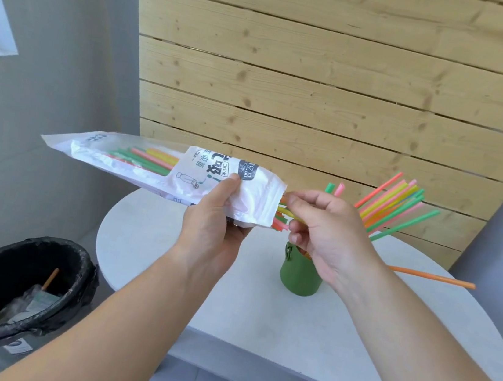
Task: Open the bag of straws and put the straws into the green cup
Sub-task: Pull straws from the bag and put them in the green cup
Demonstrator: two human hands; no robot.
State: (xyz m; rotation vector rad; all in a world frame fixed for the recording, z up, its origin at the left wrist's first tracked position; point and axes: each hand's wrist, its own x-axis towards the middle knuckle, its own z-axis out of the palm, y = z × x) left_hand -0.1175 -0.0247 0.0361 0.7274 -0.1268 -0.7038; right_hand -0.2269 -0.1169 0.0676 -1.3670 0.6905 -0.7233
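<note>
Your bag of straws (163, 169) lies roughly level in the air above and to the left of the green cup (299, 273), its open mouth turned toward the cup and its sealed end pointing away to the left. Your left hand (214, 217) clasps the bag near the mouth, thumb on the printed face and fingers underneath. A few straw ends (281, 218), yellow, green and pink, stick out of the mouth, and your right hand (324, 232) is closed in a pinch on them, directly above the cup and covering part of its rim. More straws show through the clear panel further from the cup. A fan of straws (397, 206) rises up and to the right from behind your right hand; you cannot see their lower ends. The cup stands upright on the round white table (258, 319). One orange straw (430, 277) lies flat on the table to the right of the cup. Well to the left of the cup and lower down, on the floor, sits a black-lined bin (16, 290) with scraps inside. Behind the cup runs a wooden slat wall (323, 72).
</note>
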